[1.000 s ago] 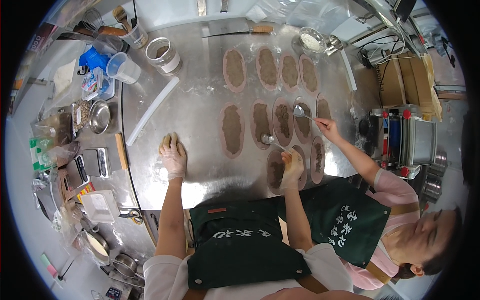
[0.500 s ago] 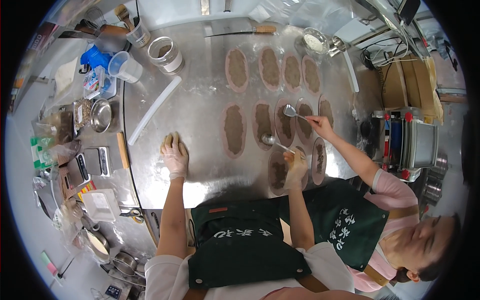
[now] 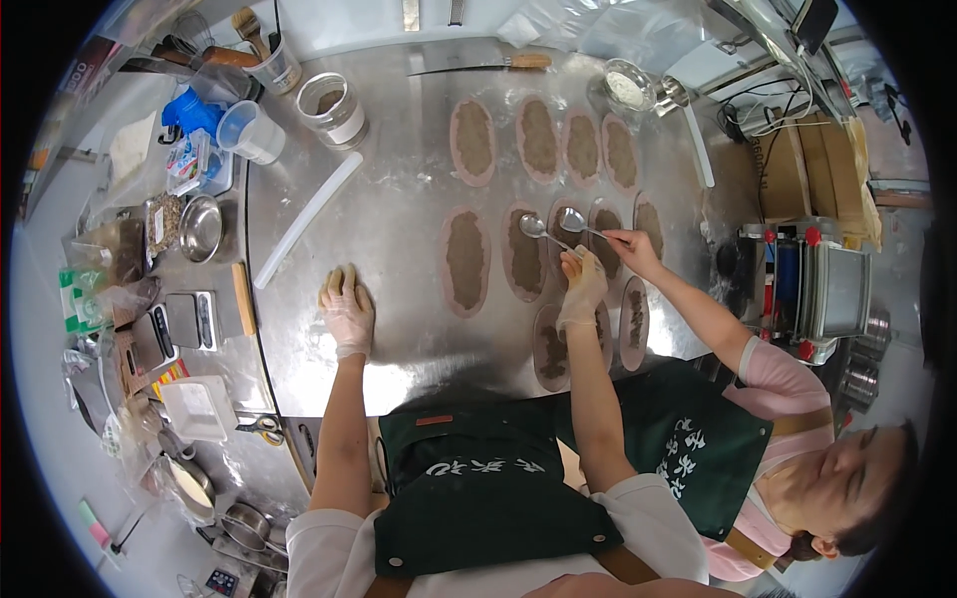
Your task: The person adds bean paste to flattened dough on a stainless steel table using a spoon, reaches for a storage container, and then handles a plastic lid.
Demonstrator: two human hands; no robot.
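Note:
My gloved left hand [image 3: 345, 314] rests flat on the steel table with its fingers stretched out, holding nothing. In my gloved right hand [image 3: 583, 289] is a metal spoon [image 3: 533, 226], its bowl over the brown paste on an oval pink dough piece [image 3: 524, 279]. Right beside it, a co-worker's bare hand [image 3: 634, 253] grips another spoon [image 3: 571, 219] over the neighbouring oval. Several more pink ovals spread with brown paste lie in rows, such as a dough oval [image 3: 485, 254] at the left. An oval near my right wrist [image 3: 549, 371] bears darker, lumpy filling, and another beneath that arm is partly hidden.
At the back lie a long knife [image 3: 528, 62] and a bowl of white powder [image 3: 626, 88]. A glass jar [image 3: 349, 130], a white strip [image 3: 309, 221] and a plastic cup [image 3: 261, 149] stand or lie leftward. A co-worker leans in close on my right, beside a roller machine [image 3: 833, 289].
My right hand has moved forward with its spoon, from the lower to the upper end of the oval. My left hand stays put; the co-worker's spoon has barely shifted.

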